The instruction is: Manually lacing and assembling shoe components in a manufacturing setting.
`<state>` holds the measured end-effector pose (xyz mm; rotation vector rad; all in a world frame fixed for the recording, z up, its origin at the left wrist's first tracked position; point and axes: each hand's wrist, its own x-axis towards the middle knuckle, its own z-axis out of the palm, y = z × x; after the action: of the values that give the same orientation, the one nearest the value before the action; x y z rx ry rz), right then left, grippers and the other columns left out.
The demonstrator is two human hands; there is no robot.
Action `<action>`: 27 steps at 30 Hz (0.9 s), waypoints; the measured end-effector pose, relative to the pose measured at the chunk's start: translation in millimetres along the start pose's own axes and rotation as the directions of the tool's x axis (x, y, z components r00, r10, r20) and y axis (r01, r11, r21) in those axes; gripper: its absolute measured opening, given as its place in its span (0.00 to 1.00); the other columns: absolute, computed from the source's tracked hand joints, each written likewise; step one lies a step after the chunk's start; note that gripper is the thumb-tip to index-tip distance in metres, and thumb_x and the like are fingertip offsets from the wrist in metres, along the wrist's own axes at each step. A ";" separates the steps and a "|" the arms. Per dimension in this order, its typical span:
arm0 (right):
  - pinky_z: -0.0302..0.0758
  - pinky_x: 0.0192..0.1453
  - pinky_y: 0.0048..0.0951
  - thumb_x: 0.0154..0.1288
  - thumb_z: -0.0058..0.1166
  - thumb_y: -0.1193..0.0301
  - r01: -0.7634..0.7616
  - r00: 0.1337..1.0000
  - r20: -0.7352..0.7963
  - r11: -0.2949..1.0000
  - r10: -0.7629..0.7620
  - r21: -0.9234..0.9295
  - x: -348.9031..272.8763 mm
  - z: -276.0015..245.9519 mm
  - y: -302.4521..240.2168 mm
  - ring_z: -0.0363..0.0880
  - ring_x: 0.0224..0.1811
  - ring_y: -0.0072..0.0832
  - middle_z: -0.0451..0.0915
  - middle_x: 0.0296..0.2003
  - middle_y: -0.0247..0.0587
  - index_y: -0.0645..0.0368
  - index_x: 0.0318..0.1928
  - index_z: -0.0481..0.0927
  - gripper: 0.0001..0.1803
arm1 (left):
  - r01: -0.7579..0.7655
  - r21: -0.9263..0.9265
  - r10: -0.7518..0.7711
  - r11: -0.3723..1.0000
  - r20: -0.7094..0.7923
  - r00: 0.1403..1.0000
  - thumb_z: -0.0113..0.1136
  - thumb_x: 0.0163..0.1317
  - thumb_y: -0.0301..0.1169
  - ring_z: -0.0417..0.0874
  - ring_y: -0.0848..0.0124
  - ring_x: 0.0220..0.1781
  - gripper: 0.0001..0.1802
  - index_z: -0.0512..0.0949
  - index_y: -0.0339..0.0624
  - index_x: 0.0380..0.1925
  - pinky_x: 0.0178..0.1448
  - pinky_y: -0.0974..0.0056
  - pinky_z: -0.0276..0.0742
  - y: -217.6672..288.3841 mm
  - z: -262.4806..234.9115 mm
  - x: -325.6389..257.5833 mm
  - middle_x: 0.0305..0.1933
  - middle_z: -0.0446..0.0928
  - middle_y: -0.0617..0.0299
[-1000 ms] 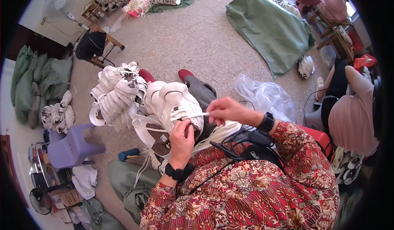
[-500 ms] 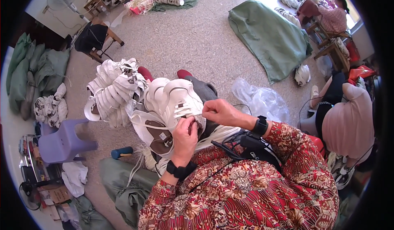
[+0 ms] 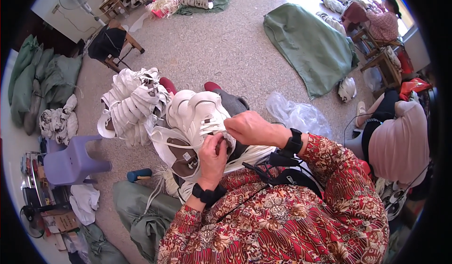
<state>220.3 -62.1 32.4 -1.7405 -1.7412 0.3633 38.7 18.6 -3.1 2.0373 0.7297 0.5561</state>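
A white sneaker [image 3: 207,106] lies in front of me with its toe pointing away, beside other white sneakers bunched on my lap. White shoelace [image 3: 207,126] crosses its upper in several rows. My left hand [image 3: 213,158] is closed in a pinch at the near end of the lacing, where a lace strand runs in from the left. Just right of the lacing, my right hand [image 3: 249,128] is curled closed with its back toward me; whatever its fingers hold is hidden. Below my left hand, an opened sneaker [image 3: 181,158] shows a brown lining.
A stack of white sneakers [image 3: 134,104] stands to the left, near a purple stool [image 3: 75,162] and a dark blue cylinder [image 3: 140,175]. Clear plastic [image 3: 299,115] and a green sheet [image 3: 310,47] lie ahead right. A co-worker [image 3: 398,139] sits close on my right.
My right hand has shifted slightly left and up, nearer the lacing. My left hand stays pinched at the sneaker. The co-worker on the right has moved a little.
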 end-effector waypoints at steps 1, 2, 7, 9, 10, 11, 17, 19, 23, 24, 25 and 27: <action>0.72 0.29 0.48 0.61 0.55 0.72 0.000 1.000 -0.021 0.999 0.001 0.040 -0.5 2.8 2.5 0.78 0.27 0.54 0.76 0.21 0.51 0.62 0.27 0.73 0.08 | 0.006 0.005 -0.006 1.000 0.001 1.000 0.59 0.65 0.20 0.80 0.76 0.25 0.08 0.80 0.31 0.43 0.27 0.71 0.75 0.4 0.7 1.2 0.34 0.76 0.61; 0.72 0.29 0.47 0.61 0.55 0.71 0.002 0.999 -0.041 0.997 0.002 0.080 -1.5 4.5 4.7 0.78 0.27 0.53 0.77 0.21 0.52 0.62 0.27 0.75 0.08 | 0.012 0.009 -0.012 1.000 0.003 1.000 0.59 0.65 0.20 0.80 0.76 0.25 0.08 0.80 0.31 0.43 0.27 0.71 0.75 0.7 1.2 1.5 0.34 0.76 0.61; 0.73 0.31 0.49 0.60 0.55 0.71 -0.227 0.974 0.063 0.924 0.219 0.308 -4.7 -2.2 5.4 0.79 0.27 0.54 0.79 0.23 0.53 0.64 0.26 0.76 0.09 | 0.049 0.029 -0.049 0.998 -0.010 0.999 0.59 0.64 0.20 0.80 0.76 0.25 0.08 0.80 0.31 0.43 0.26 0.71 0.75 0.7 2.8 1.8 0.34 0.76 0.60; 0.73 0.32 0.47 0.60 0.55 0.72 -0.175 0.984 0.021 0.960 0.175 0.216 -5.1 0.4 4.3 0.79 0.27 0.53 0.79 0.23 0.54 0.64 0.27 0.77 0.08 | 0.064 0.037 -0.064 0.997 -0.012 0.998 0.59 0.64 0.20 0.80 0.76 0.25 0.08 0.80 0.31 0.43 0.26 0.71 0.75 -0.2 0.8 1.4 0.34 0.76 0.60; 0.73 0.31 0.45 0.59 0.56 0.72 -0.160 0.987 0.003 0.970 0.163 0.183 -4.1 0.9 3.1 0.80 0.27 0.51 0.79 0.23 0.53 0.65 0.28 0.78 0.08 | 0.071 0.041 -0.071 0.997 -0.012 0.997 0.59 0.64 0.19 0.80 0.76 0.25 0.08 0.80 0.31 0.43 0.26 0.71 0.75 -0.1 1.0 2.6 0.34 0.76 0.60; 0.73 0.31 0.44 0.59 0.56 0.72 -0.146 0.989 -0.015 0.978 0.150 0.149 -3.8 1.4 2.2 0.80 0.26 0.49 0.79 0.23 0.53 0.65 0.29 0.79 0.07 | 0.078 0.045 -0.077 0.996 -0.012 0.997 0.59 0.64 0.19 0.80 0.76 0.25 0.08 0.80 0.31 0.43 0.26 0.71 0.75 -2.0 -2.0 0.4 0.34 0.76 0.60; 0.73 0.31 0.42 0.58 0.57 0.73 -0.228 0.965 -0.033 0.891 0.261 0.392 -9.3 4.2 -0.1 0.80 0.24 0.47 0.78 0.22 0.53 0.66 0.30 0.79 0.07 | 0.134 0.067 -0.133 0.989 -0.026 0.991 0.59 0.64 0.19 0.79 0.76 0.25 0.09 0.80 0.31 0.43 0.25 0.70 0.75 -2.4 -1.5 -4.9 0.33 0.76 0.60; 0.73 0.31 0.42 0.59 0.57 0.72 -0.232 0.967 -0.010 0.893 0.255 0.385 -8.6 2.7 0.0 0.80 0.25 0.48 0.79 0.22 0.53 0.66 0.30 0.79 0.08 | 0.151 0.075 -0.149 0.986 -0.029 0.988 0.59 0.64 0.19 0.79 0.76 0.25 0.09 0.80 0.31 0.44 0.25 0.70 0.75 -2.3 -2.1 -5.3 0.33 0.76 0.60; 0.74 0.32 0.43 0.61 0.56 0.72 -0.218 0.974 0.015 0.926 0.225 0.309 -9.9 1.9 -2.9 0.80 0.27 0.51 0.79 0.23 0.54 0.65 0.30 0.78 0.08 | 0.188 0.090 -0.186 0.978 -0.035 0.982 0.59 0.63 0.19 0.79 0.75 0.25 0.09 0.80 0.32 0.44 0.24 0.70 0.75 -5.1 -1.1 -6.1 0.33 0.76 0.60; 0.74 0.32 0.43 0.61 0.56 0.72 -0.217 0.975 0.015 0.926 0.223 0.309 -10.2 3.5 -2.9 0.80 0.27 0.51 0.79 0.23 0.54 0.65 0.30 0.78 0.08 | 0.197 0.094 -0.194 0.976 -0.038 0.980 0.59 0.63 0.19 0.79 0.75 0.25 0.09 0.80 0.32 0.44 0.24 0.70 0.74 -5.2 -2.2 -7.3 0.33 0.76 0.60; 0.74 0.32 0.44 0.61 0.56 0.71 -0.199 0.976 -0.024 0.937 0.215 0.285 -10.2 6.4 -1.8 0.80 0.28 0.52 0.79 0.24 0.54 0.64 0.30 0.78 0.08 | 0.205 0.098 -0.202 0.974 -0.040 0.979 0.59 0.63 0.19 0.79 0.75 0.25 0.09 0.80 0.32 0.44 0.24 0.70 0.74 -4.6 -0.9 -8.6 0.33 0.76 0.60; 0.74 0.32 0.45 0.62 0.56 0.71 -0.182 0.976 -0.067 0.949 0.205 0.256 -11.4 10.6 -0.3 0.80 0.28 0.53 0.79 0.24 0.54 0.64 0.30 0.78 0.08 | 0.216 0.103 -0.212 0.971 -0.043 0.976 0.59 0.63 0.19 0.79 0.75 0.25 0.09 0.80 0.32 0.44 0.24 0.70 0.74 -3.9 0.1 -6.7 0.33 0.76 0.60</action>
<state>212.7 -70.7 21.7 -1.7191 -1.3966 0.5522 32.8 15.8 -7.2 2.0180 1.0039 0.4337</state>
